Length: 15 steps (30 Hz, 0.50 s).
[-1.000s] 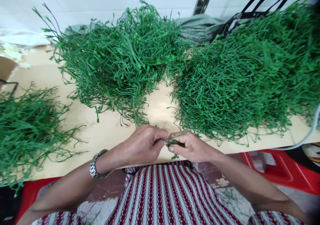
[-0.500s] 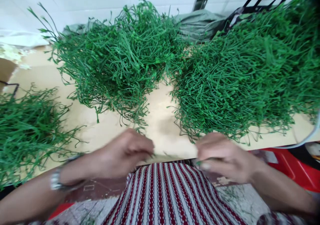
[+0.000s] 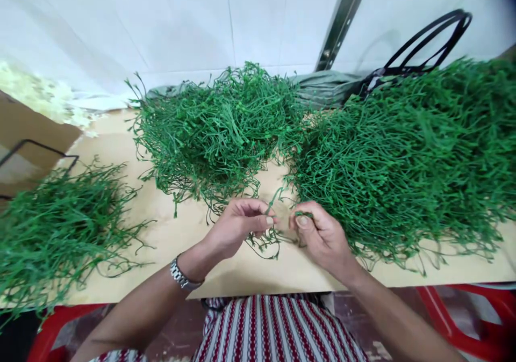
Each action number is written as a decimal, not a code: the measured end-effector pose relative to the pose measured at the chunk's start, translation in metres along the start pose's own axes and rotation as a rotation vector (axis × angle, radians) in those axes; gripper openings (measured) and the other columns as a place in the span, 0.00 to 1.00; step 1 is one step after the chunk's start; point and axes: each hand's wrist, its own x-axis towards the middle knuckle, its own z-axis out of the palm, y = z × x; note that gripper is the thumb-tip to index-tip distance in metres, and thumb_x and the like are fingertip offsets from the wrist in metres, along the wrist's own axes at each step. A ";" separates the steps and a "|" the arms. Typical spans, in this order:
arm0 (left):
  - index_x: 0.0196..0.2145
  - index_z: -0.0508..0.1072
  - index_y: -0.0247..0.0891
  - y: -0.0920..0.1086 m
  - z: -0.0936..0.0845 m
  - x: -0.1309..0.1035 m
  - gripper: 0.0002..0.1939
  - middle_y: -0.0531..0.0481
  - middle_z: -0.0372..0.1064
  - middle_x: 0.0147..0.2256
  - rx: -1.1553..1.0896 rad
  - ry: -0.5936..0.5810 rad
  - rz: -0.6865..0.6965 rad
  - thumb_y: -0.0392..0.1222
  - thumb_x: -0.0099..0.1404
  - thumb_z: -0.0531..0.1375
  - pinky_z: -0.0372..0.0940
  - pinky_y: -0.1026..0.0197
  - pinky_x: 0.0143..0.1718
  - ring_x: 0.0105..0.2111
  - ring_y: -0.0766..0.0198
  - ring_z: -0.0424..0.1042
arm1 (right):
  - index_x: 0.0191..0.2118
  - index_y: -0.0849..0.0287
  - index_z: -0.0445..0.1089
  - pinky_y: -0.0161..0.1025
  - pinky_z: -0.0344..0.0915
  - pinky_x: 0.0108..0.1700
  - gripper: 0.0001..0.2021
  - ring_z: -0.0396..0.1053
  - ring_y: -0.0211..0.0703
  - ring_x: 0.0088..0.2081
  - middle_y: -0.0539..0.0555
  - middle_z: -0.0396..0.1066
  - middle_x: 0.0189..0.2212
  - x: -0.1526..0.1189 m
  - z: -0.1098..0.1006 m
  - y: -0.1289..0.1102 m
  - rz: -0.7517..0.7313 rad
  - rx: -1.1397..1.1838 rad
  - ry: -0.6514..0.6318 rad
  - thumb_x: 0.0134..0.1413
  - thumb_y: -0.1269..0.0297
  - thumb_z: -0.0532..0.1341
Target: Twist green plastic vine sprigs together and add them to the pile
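Thin green stems (image 3: 274,196) are pinched between the thumb and fingers of my left hand (image 3: 244,223), over the table's middle. Close to its right, my right hand (image 3: 320,233) is closed on a small green piece (image 3: 303,214). The hands are apart, with a few thin stems hanging below and between them. Beyond my left hand lies a pile of green stems (image 3: 217,125). A larger pile (image 3: 395,163) spreads on the right, beside my right hand. A third pile (image 3: 60,227) lies at the left.
The pale table (image 3: 250,276) runs across the view. At the left stand a cardboard box (image 3: 32,136) and a black wire frame (image 3: 44,146), with pale yellow pieces (image 3: 44,96) behind. A bag with black handles (image 3: 431,42) stands at the back right. Red stools (image 3: 463,324) are below.
Both hands have moved forward from the table's front edge and closer together. The view has tilted up, showing more wall. Green stems now show clearly in my left hand.
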 end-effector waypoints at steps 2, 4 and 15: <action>0.19 0.73 0.32 -0.002 0.003 0.001 0.06 0.53 0.66 0.19 -0.023 0.046 0.035 0.36 0.44 0.66 0.55 0.68 0.20 0.18 0.73 0.59 | 0.43 0.58 0.62 0.34 0.61 0.35 0.11 0.64 0.38 0.32 0.52 0.66 0.31 0.004 0.009 0.001 -0.001 -0.063 -0.006 0.60 0.60 0.49; 0.20 0.74 0.32 -0.006 0.006 0.003 0.04 0.52 0.67 0.19 -0.037 0.115 0.100 0.35 0.44 0.66 0.57 0.67 0.23 0.19 0.72 0.62 | 0.48 0.59 0.61 0.36 0.61 0.40 0.16 0.64 0.41 0.38 0.55 0.66 0.38 0.007 0.016 0.003 -0.016 -0.060 -0.047 0.58 0.56 0.52; 0.21 0.75 0.36 -0.017 0.012 0.006 0.03 0.55 0.69 0.20 0.185 0.357 0.232 0.31 0.47 0.62 0.60 0.70 0.22 0.20 0.71 0.64 | 0.54 0.58 0.59 0.36 0.63 0.42 0.33 0.65 0.40 0.39 0.52 0.67 0.40 0.008 0.024 0.002 0.179 0.173 -0.115 0.39 0.59 0.67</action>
